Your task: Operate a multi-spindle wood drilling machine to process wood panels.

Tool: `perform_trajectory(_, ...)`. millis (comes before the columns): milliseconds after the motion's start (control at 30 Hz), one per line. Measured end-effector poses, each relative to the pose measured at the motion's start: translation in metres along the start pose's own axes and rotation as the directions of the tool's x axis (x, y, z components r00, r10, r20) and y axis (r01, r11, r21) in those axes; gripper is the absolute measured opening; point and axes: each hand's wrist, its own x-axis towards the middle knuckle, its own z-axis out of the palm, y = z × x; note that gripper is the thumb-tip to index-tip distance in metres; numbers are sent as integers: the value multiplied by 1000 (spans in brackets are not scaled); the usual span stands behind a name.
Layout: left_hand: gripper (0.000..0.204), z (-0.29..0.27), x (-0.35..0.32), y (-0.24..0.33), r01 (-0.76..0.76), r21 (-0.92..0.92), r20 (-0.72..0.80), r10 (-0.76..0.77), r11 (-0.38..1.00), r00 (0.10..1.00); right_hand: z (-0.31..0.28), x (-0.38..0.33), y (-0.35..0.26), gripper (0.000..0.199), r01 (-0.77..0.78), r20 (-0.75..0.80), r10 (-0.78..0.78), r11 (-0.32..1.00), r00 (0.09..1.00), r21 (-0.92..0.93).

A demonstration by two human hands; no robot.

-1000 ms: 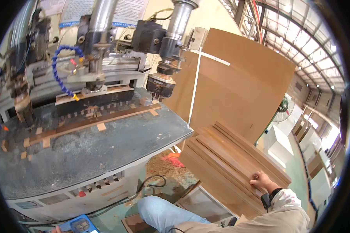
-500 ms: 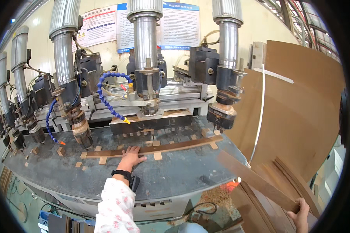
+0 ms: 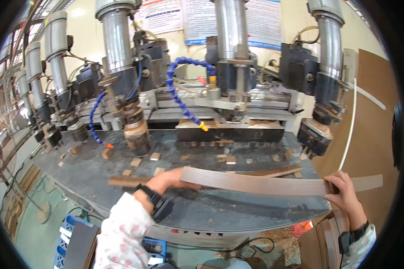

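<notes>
My right hand (image 3: pixel 344 192) is closed on a long, thin wooden strip (image 3: pixel 256 183) toward its right end, holding it above the worktable. The strip's left end reaches my left hand (image 3: pixel 171 177), whose fingers are mostly hidden behind it, so I cannot tell whether they grip. Under the raised strip, a second, darker wooden strip (image 3: pixel 123 180) lies on the dark tabletop (image 3: pixel 238 210). My left hand and the raised strip cover its middle. Small wood blocks (image 3: pixel 230 160) sit scattered behind it.
Drilling heads on metal columns line the table's back, with one (image 3: pixel 316 136) low at the right. A blue jointed hose (image 3: pixel 171 89) hangs over the middle. Large brown panels (image 3: pixel 368 130) stand at the right. Below left is a blue crate (image 3: pixel 60 253).
The right hand has brought its wooden strip up and left, across the front of the table. My left hand now meets its left end. The view has shifted left.
</notes>
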Motion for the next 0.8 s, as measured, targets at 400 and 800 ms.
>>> perform_trajectory(400,45,165,-366,187,749,-140,-313,-747,648,587,245,139,-32,43,151,181,-210,944,961,294)
perform_trajectory(800,34,431,-529,111,890,-451,-268,-961,61,-70,247,183,-17,50,-217,340,217,975,915,-38)
